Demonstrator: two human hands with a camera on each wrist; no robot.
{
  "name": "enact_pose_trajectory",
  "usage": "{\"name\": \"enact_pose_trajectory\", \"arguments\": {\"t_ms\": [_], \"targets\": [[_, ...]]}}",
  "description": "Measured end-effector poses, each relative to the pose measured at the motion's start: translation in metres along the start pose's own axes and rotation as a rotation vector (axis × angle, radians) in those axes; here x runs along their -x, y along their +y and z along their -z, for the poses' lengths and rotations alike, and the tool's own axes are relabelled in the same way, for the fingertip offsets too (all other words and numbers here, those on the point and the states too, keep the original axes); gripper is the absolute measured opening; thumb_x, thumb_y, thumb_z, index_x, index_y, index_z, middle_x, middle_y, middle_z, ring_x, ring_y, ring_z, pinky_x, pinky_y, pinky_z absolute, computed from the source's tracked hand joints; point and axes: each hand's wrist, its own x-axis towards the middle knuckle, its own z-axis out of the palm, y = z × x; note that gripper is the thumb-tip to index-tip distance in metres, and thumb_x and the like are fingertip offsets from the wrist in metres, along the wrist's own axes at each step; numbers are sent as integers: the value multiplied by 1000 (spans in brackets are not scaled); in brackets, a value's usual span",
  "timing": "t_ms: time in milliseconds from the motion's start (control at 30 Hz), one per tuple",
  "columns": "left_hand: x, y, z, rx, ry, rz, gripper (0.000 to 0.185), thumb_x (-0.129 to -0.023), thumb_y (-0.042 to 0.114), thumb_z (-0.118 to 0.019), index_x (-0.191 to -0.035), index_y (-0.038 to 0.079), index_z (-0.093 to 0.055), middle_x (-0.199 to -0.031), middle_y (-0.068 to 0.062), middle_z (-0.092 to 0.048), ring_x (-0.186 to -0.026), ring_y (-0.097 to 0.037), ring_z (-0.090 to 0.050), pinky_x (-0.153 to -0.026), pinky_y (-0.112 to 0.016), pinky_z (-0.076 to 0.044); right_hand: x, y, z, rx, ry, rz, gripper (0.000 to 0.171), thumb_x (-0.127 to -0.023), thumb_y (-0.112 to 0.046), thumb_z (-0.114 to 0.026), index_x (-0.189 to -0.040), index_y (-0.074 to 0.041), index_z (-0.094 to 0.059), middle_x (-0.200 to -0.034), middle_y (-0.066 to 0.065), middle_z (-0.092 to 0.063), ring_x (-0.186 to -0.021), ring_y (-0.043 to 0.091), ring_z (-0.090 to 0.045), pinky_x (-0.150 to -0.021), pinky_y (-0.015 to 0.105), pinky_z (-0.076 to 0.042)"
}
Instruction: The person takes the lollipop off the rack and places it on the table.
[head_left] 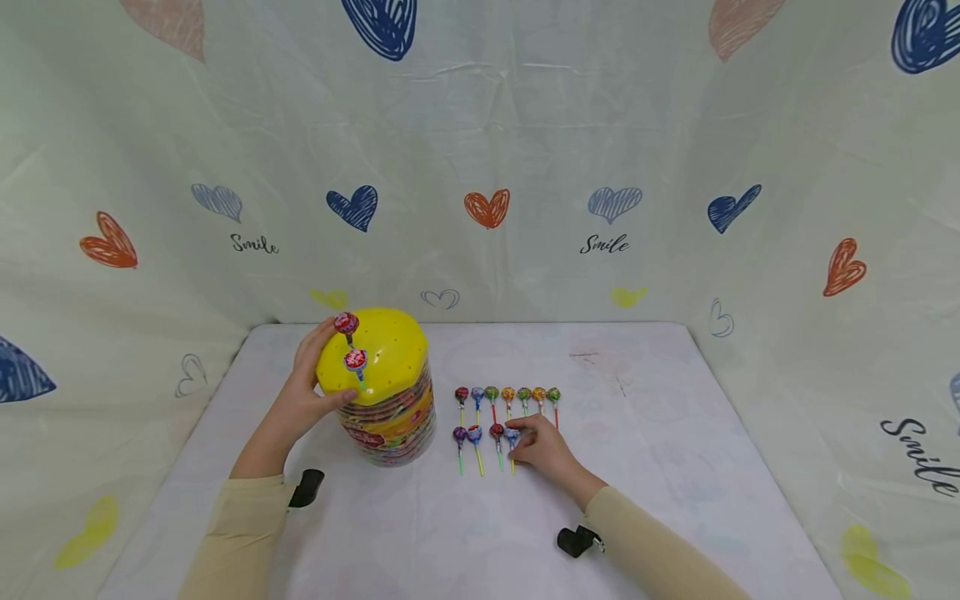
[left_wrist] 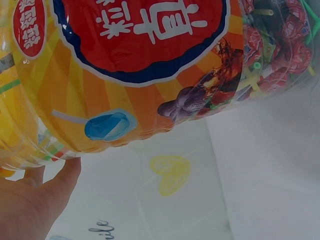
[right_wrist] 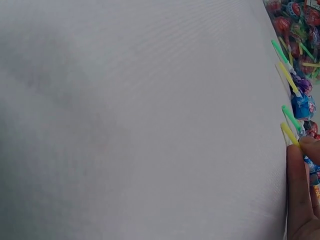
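Observation:
In the head view, my left hand [head_left: 306, 393] grips the top of a clear candy jar [head_left: 390, 429] with a yellow lid [head_left: 393, 350]. The jar leans toward that hand. Two red-wrapped lollipops stick up from the lid, a far one [head_left: 346, 323] and a nearer one [head_left: 356, 360]. Wrapped lollipops crowd the inside of the jar, as the left wrist view shows past its orange label [left_wrist: 145, 105]. My right hand [head_left: 551, 454] pinches a blue-wrapped lollipop [head_left: 512, 435] by its yellow stick [right_wrist: 288, 132], low at the table, at the right end of the front row.
More lollipops lie on the white table [head_left: 637, 475] in two rows right of the jar; a green-wrapped one [head_left: 553, 394] ends the back row. My right hand partly covers some back-row sticks. A curtain printed with hearts [head_left: 487, 208] hangs behind the table.

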Motion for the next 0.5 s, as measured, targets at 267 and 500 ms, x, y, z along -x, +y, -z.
{"name": "enact_pose_trajectory", "arguments": {"t_ms": [267, 500], "targets": [[0, 0, 0, 7, -2, -3, 92, -86, 13, -75, -157, 18, -17, -161, -7, -2, -138, -41, -20, -95, -5, -30, -3, -1, -1, 35, 20, -16, 49, -75, 3, -79, -122, -2, -65, -86, 8, -61, -60, 14, -62, -55, 26, -52], [1, 0, 0, 15, 1, -6, 92, -85, 12, -75, -157, 18, -17, -161, -7, -2, -138, -40, -21, -96, -5, -31, -4, -3, -1, 29, 10, -25, 50, -75, 2, -80, -122, -1, -65, -70, 5, -62, -58, 16, -61, -55, 30, -52]]}}
